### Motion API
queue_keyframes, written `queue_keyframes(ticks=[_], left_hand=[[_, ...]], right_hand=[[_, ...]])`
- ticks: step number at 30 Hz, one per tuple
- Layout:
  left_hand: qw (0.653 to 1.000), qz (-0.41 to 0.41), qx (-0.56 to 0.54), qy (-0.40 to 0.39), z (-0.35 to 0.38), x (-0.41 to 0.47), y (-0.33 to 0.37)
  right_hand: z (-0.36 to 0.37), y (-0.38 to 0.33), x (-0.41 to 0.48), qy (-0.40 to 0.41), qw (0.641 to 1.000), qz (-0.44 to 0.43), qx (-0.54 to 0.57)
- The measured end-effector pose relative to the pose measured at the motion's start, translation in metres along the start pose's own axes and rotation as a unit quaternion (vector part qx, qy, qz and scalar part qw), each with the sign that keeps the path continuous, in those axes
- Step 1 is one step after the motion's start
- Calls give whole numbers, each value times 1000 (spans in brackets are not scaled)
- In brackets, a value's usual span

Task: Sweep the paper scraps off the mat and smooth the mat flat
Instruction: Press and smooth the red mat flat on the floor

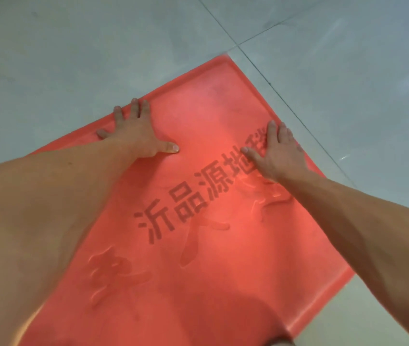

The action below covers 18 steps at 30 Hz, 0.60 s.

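A red mat (213,245) with dark printed characters and raised embossed shapes lies on a tiled floor, turned at an angle with one corner pointing away from me. My left hand (136,133) presses flat on the mat near its far left edge, fingers spread. My right hand (273,153) lies flat near the mat's right edge, fingers apart, partly covering the print. Neither hand holds anything. No paper scraps show on the mat.
Pale grey floor tiles (73,58) with dark grout lines surround the mat on the left, far side and right. A dark shadow falls across the mat's near end at the bottom of the view.
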<state>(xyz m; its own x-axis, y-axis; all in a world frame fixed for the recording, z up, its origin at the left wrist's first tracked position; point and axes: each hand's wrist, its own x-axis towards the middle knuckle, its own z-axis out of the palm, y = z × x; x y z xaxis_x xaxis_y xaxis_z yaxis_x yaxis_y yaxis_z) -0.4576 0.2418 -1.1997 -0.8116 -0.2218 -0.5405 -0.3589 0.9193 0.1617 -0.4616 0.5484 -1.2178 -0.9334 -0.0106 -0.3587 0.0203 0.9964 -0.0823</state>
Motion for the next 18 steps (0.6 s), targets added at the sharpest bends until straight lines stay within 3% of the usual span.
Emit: queue_keyframes(ticks=[7, 12, 18], left_hand=[[1000, -4, 16, 22, 5, -10, 8], [987, 93, 83, 103, 14, -32, 27], [989, 92, 40, 110, 29, -39, 34]], right_hand=[[1, 3, -10, -5, 1000, 23, 18], [9, 22, -32, -5, 999, 44, 17], [12, 43, -60, -12, 998, 60, 14]])
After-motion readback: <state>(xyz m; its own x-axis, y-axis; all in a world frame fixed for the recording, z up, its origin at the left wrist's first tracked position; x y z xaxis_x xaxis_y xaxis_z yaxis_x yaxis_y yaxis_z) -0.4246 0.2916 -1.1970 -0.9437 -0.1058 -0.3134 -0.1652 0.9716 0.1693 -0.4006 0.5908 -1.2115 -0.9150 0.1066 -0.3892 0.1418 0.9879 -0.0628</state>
